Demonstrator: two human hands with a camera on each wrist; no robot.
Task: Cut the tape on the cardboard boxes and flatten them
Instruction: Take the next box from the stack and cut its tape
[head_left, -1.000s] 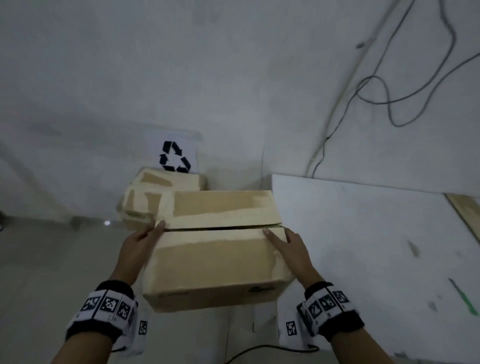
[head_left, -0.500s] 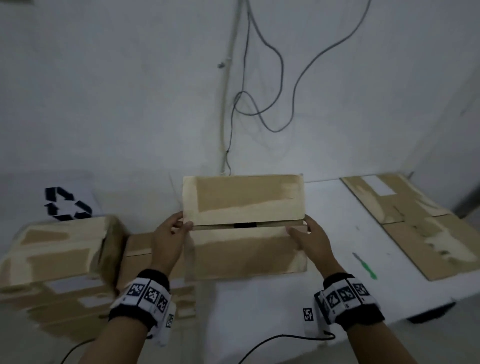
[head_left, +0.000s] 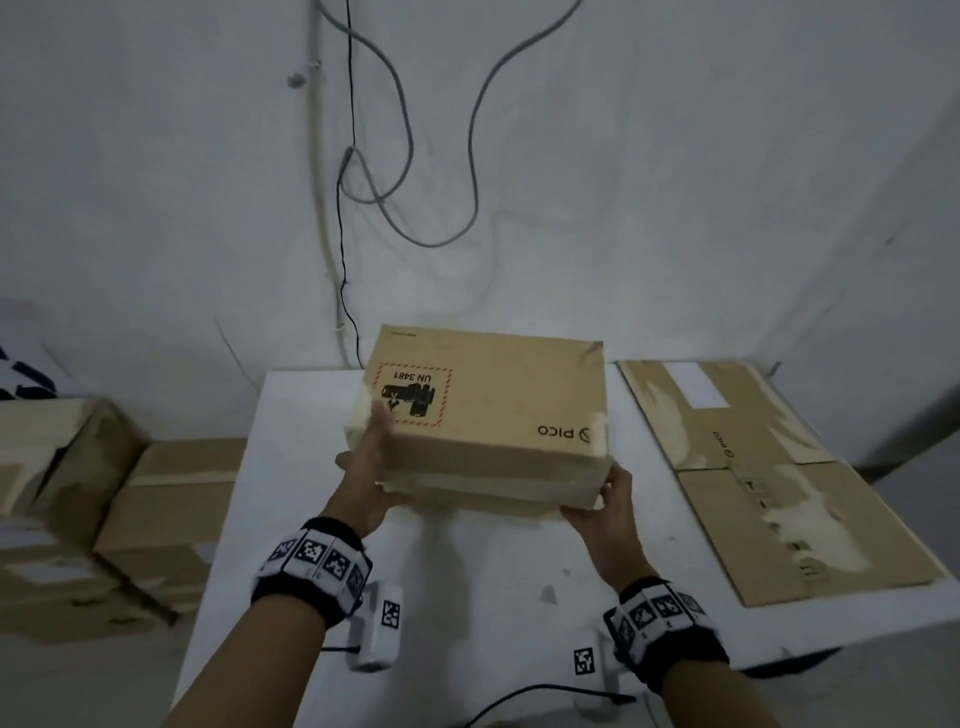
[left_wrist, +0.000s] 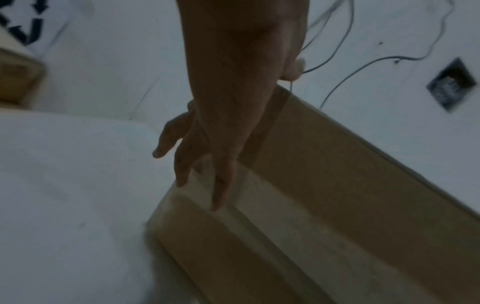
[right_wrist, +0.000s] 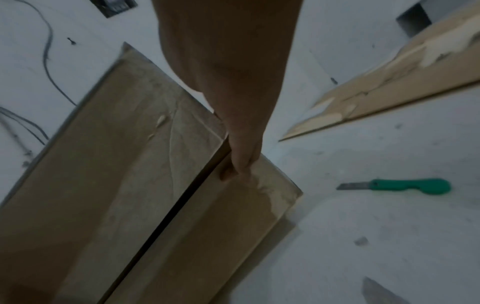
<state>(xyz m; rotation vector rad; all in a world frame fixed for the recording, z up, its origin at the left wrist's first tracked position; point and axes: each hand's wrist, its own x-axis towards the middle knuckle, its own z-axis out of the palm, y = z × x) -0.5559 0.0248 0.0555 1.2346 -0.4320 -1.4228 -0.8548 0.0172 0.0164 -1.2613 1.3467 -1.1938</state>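
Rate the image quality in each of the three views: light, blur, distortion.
Head view: dim, even light, wide-angle bending at the edges, printing on the cardboard box legible, slight blur on the left hand. Left wrist view: darkest, hand backlit to a near silhouette, box edges smeared. Right wrist view: dim and grainy, right hand blurred, green knife fairly sharp.

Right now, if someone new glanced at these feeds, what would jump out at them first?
The cardboard box held over the white table by both hands: the left hand on its left end, the right hand at its near right corner. The right wrist view shows a dark slit between its flaps. A green utility knife lies on the table to the right, with flattened cardboard beyond.
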